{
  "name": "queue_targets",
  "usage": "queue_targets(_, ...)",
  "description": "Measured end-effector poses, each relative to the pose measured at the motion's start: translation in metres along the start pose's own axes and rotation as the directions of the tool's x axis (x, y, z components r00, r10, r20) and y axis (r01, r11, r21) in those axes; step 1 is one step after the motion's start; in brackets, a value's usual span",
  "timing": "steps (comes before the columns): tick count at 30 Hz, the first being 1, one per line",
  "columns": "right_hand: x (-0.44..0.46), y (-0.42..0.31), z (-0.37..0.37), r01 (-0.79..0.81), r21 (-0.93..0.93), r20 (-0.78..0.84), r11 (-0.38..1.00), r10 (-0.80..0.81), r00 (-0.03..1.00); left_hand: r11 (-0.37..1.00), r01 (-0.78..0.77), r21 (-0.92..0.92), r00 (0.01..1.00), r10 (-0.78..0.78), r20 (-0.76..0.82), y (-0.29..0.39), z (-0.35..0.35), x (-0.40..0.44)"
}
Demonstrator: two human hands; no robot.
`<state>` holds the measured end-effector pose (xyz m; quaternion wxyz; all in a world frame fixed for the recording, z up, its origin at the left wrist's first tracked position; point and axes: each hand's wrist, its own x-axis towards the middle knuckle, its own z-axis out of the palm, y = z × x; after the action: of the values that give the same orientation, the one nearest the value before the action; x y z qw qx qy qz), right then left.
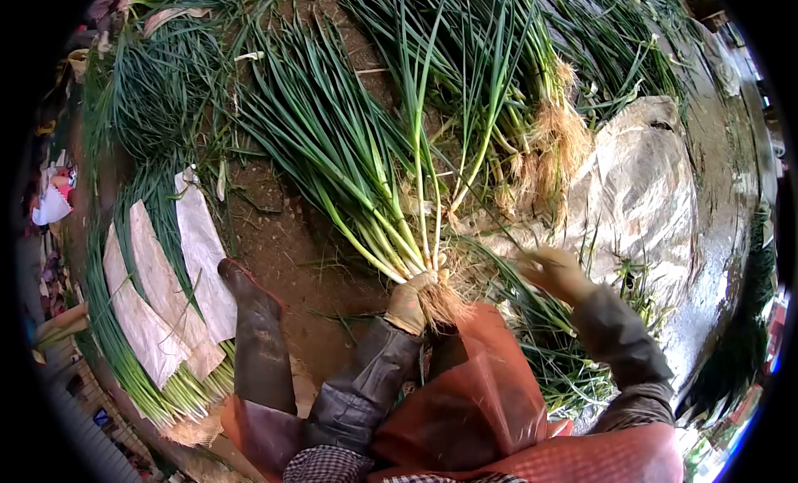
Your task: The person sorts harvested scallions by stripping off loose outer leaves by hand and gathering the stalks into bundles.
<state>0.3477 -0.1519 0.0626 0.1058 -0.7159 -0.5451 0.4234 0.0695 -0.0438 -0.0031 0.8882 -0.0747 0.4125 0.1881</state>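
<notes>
Low middle: left hand (407,307) holds green onions (356,169) near their roots (447,304) | right side: right hand (552,273) blurry, can't tell its grip | onions may slip if left grip loosens

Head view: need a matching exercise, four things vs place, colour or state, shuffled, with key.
1. Left hand
2. Right hand
3. Apron
4. Boot

A. Dark brown
B. Blurred, apart from the held bunch
C. Orange-red
D. Gripping a bunch of green onions near the roots

Pairs: 1-D, 2-B, 3-C, 4-A
</notes>
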Motion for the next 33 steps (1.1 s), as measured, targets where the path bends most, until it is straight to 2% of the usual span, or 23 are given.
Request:
queue_targets(1,0.043,-0.034,0.006,0.316,0.047,-0.228,0.947,-0.298,0.927,0.996,-0.054,0.073,0.997,0.058,-0.050,0.000,0.013,-0.004)
queue_targets(2,0.075,-0.087,-0.009,0.239,0.080,-0.072,0.968,-0.233,0.970,0.999,-0.030,0.011,0.997,0.031,-0.075,-0.002,0.006,0.001)
queue_targets(5,0.190,-0.111,0.046,0.285,0.142,0.152,0.948,-0.305,0.940,0.979,-0.027,0.204,0.988,0.057,-0.143,0.000,-0.002,0.002)
queue_targets(7,0.215,-0.128,0.029,0.249,-0.041,0.228,0.968,-0.234,0.945,0.970,-0.046,0.240,0.989,0.078,-0.124,0.001,-0.010,0.001)
queue_targets(9,0.199,-0.114,0.004,-0.046,0.514,0.120,0.857,-0.019,0.993,0.918,-0.204,0.339,0.973,0.228,-0.032,0.001,-0.007,0.000)
queue_targets(10,0.166,-0.128,-0.038,-0.204,0.589,0.152,0.782,0.141,0.978,0.950,-0.158,0.268,0.985,0.172,-0.027,0.001,-0.013,0.003)
queue_targets(12,0.126,-0.061,-0.053,-0.117,0.680,0.049,0.724,0.114,0.992,0.962,-0.117,0.247,0.987,0.139,-0.075,0.000,-0.012,0.001)
queue_targets(13,0.096,-0.031,-0.059,-0.187,0.597,0.107,0.780,0.154,0.982,0.970,-0.073,0.230,0.991,0.096,-0.091,0.003,-0.008,-0.001)
queue_targets(14,0.069,0.042,-0.034,0.012,0.373,0.096,0.928,-0.052,0.994,0.990,0.015,0.140,0.998,-0.007,-0.058,0.005,-0.018,0.001)
queue_targets(15,0.047,0.068,-0.021,0.022,0.027,0.235,0.999,-0.028,0.971,0.997,0.012,0.079,1.000,-0.012,0.001,0.008,0.000,-0.007)
queue_targets(16,0.025,0.093,-0.008,0.125,-0.306,0.370,0.944,-0.003,0.929,0.999,0.040,0.000,0.980,-0.040,0.197,0.009,-0.007,-0.005)
queue_targets(17,0.012,0.081,-0.009,0.106,-0.677,0.461,0.728,0.307,0.833,0.994,0.085,-0.070,0.923,-0.052,0.381,0.011,-0.013,-0.004)
queue_targets(18,0.026,0.066,-0.009,-0.101,-0.603,0.317,0.791,0.354,0.880,0.981,0.145,-0.126,0.873,-0.067,0.483,0.016,0.010,-0.013)
queue_targets(19,0.047,0.043,-0.016,-0.358,-0.272,0.208,0.893,0.418,0.884,0.987,0.105,-0.122,0.805,-0.012,0.594,0.016,0.008,-0.009)
queue_targets(20,0.073,0.059,0.000,-0.198,-0.171,-0.140,0.965,0.175,0.975,0.986,0.087,-0.142,0.789,0.019,0.615,0.017,0.021,-0.016)
queue_targets(21,0.101,0.040,-0.001,-0.200,-0.023,-0.206,0.979,0.192,0.960,0.985,0.071,-0.158,0.770,0.046,0.636,0.019,0.035,-0.022)
queue_targets(22,0.146,0.071,0.022,0.035,-0.435,-0.372,0.900,-0.215,0.903,0.987,0.054,-0.154,0.791,0.052,0.610,0.021,0.036,-0.023)
queue_targets(24,0.198,0.056,0.028,-0.052,-0.062,-0.406,0.997,0.022,0.914,0.999,-0.053,-0.008,0.842,0.049,0.537,0.033,0.038,-0.023)
queue_targets(25,0.203,0.009,0.010,-0.427,0.628,0.051,0.651,0.513,0.857,0.979,-0.143,0.144,0.889,0.063,0.453,0.038,0.039,-0.024)
queue_targets(27,0.208,-0.007,0.016,-0.209,0.609,-0.074,0.765,0.318,0.945,0.955,-0.265,0.133,0.925,0.212,0.316,0.039,0.032,-0.016)
queue_targets(28,0.189,-0.037,0.003,-0.227,0.712,0.027,0.664,0.297,0.954,0.915,-0.309,0.258,0.940,0.253,0.228,0.045,0.036,-0.014)
queue_targets(30,0.154,-0.075,-0.005,-0.204,0.699,0.115,0.686,0.174,0.978,0.859,-0.333,0.388,0.943,0.306,0.132,0.044,0.024,-0.002)
queue_targets(33,0.135,-0.090,0.009,-0.085,0.638,0.084,0.765,0.041,0.996,0.938,-0.297,0.181,0.952,0.275,0.137,0.013,0.023,0.016)
